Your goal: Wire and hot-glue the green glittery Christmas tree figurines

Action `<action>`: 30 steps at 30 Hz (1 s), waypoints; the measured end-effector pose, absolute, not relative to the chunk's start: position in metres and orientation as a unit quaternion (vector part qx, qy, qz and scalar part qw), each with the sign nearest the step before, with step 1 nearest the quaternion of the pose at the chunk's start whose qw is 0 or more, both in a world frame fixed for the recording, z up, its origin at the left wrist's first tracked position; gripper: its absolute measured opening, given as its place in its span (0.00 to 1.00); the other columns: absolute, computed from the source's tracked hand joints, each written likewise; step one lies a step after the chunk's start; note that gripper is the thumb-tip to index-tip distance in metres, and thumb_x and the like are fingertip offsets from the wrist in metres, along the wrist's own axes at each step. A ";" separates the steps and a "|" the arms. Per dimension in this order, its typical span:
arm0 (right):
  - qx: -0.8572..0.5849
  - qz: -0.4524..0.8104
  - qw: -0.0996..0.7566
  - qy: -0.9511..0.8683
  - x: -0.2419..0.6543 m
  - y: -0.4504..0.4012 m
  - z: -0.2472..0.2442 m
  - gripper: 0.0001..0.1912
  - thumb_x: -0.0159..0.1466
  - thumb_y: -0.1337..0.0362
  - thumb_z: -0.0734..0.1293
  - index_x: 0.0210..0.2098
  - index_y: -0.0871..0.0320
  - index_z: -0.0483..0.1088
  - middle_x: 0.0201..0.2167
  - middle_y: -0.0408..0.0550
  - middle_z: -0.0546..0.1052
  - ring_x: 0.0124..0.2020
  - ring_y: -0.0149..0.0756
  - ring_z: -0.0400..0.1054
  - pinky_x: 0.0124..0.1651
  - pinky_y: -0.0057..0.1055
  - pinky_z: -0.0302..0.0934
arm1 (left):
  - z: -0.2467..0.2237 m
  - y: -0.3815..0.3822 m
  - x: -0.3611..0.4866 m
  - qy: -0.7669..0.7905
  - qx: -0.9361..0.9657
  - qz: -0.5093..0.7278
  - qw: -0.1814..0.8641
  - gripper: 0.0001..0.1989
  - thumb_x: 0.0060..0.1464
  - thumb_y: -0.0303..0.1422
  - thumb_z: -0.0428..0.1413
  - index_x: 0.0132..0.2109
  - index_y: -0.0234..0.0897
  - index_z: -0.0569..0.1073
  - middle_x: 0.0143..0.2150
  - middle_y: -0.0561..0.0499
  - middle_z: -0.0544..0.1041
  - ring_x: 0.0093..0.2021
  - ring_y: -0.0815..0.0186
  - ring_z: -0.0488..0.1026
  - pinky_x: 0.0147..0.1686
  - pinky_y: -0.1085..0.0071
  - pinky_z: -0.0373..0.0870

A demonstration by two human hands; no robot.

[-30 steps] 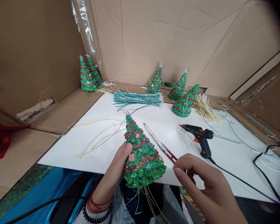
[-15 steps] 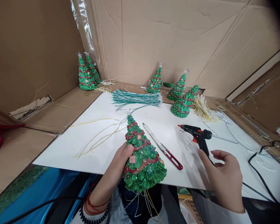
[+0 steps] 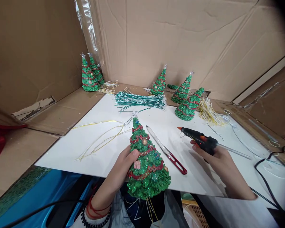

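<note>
**Decorated tree in the left hand, right hand on the glue gun**

Head view. Clock positions taken from the held tree (image 3: 149, 161).
- Held tree: over the near edge of the white counter (image 3: 85, 142), star toward 12 o'clock, leaning slightly to 11. Red garland, baubles and a pink square on the front; thin white and yellow strands hang under its base.
- Left hand (image 3: 123, 161): grips the tree from its 9 o'clock side. Thumb pressed on the front; the other fingers hidden behind.
- Right hand (image 3: 216, 158): at 3 o'clock, fingers curled round the grip of the black-and-orange glue gun (image 3: 201, 139). Nozzle points toward 10. Cannot tell whether the gun touches the counter.
- Red-handled snips (image 3: 168, 153): flat on the counter at 2, between tree and gun.
- Loose yellow-white strands (image 3: 97, 144): 10.
- Green-white wire bundle (image 3: 140, 101): 12; a small tree (image 3: 159, 82) behind it.
- Pair of trees (image 3: 89, 77): 11, by the cardboard wall (image 3: 180, 38).
- Two more trees (image 3: 188, 106): 1, one overlapping the other in view.
- Yellow-white bundle (image 3: 210, 112): 2, just beside them.
</note>
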State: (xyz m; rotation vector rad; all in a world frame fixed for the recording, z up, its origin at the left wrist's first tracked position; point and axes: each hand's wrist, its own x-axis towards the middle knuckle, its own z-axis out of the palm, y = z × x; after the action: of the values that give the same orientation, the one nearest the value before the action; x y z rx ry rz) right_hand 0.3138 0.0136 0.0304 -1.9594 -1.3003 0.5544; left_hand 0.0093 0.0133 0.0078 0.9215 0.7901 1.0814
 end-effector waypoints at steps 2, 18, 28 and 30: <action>-0.737 0.229 0.373 -0.516 0.302 -0.004 0.041 0.23 0.57 0.42 0.69 0.38 0.54 0.81 0.34 0.50 0.84 0.34 0.45 0.74 0.33 0.37 0.68 | 0.008 0.015 0.011 0.373 0.421 0.478 0.674 0.32 0.56 0.58 0.61 0.55 0.37 0.79 0.52 0.43 0.84 0.55 0.48 0.79 0.58 0.57 0.70; -0.560 0.089 0.314 -0.761 0.265 -0.023 0.090 0.12 0.60 0.65 0.66 0.20 0.52 0.66 0.14 0.34 0.64 0.16 0.27 0.54 0.19 0.26 0.48 | 0.019 0.021 0.014 0.436 0.507 0.391 0.633 0.33 0.59 0.60 0.54 0.51 0.34 0.80 0.50 0.42 0.84 0.54 0.46 0.78 0.56 0.54 0.70; -0.514 -0.007 0.259 -0.818 0.260 -0.020 0.109 0.13 0.58 0.68 0.65 0.19 0.53 0.61 0.13 0.34 0.62 0.15 0.25 0.54 0.16 0.21 0.50 | 0.018 0.021 0.014 0.436 0.507 0.390 0.633 0.30 0.59 0.58 0.55 0.50 0.35 0.80 0.49 0.42 0.85 0.54 0.46 0.77 0.56 0.53 0.69; -0.511 -0.012 0.257 -0.820 0.259 -0.019 0.108 0.12 0.57 0.69 0.64 0.19 0.53 0.61 0.13 0.34 0.62 0.14 0.25 0.55 0.16 0.20 0.50 | 0.018 0.021 0.014 0.436 0.505 0.388 0.636 0.30 0.59 0.58 0.56 0.50 0.35 0.80 0.49 0.42 0.84 0.54 0.46 0.77 0.56 0.53 0.69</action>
State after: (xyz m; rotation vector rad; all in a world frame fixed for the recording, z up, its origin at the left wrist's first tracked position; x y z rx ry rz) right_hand 0.2590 -0.0189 0.1084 -1.3862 -2.2247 -0.0324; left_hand 0.0139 0.0210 0.0177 1.1548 0.9972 0.8857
